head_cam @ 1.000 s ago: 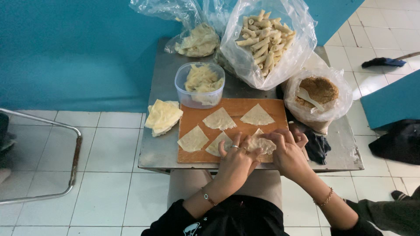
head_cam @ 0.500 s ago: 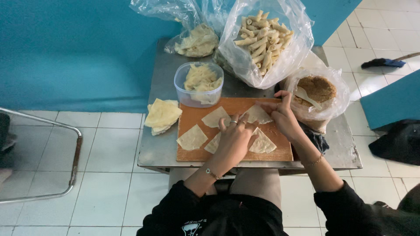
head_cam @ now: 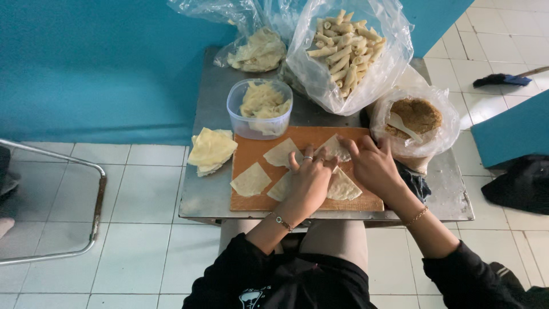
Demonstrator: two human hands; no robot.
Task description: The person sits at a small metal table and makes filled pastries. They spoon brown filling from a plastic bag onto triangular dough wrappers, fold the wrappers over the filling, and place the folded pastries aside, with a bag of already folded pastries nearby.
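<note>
Both hands work over an orange cutting board (head_cam: 354, 203) that lies on a grey metal tabletop (head_cam: 206, 197). The left hand (head_cam: 310, 180) rests palm down near the board's centre, fingers loosely spread and flat, not closed on anything I can make out. The right hand (head_cam: 373, 163) sits just beside it at about 2 o'clock, fingers curled a little, its fingertips touching the pale triangular wrapper (head_cam: 335, 147) at the board's far edge; whether it pinches the wrapper or only presses on it cannot be told.

More thin dough wrappers lie flat on the board: one (head_cam: 281, 153) at 11 o'clock from the left hand, one (head_cam: 250, 180) at 9 o'clock, and a folded one (head_cam: 343, 187) at 4 o'clock, partly under the hands.

Off the board's left edge, at 9 o'clock, a stack of wrappers (head_cam: 210, 150) sits on the tabletop. At 12 o'clock stands a clear plastic tub (head_cam: 260, 109) with more dough. Behind it are two clear bags: one with pale dough sheets (head_cam: 257, 52), one full of rolled sticks (head_cam: 346, 48). At 2 o'clock, a bag of brown filling (head_cam: 420, 117) holds a white spoon (head_cam: 400, 125).
</note>
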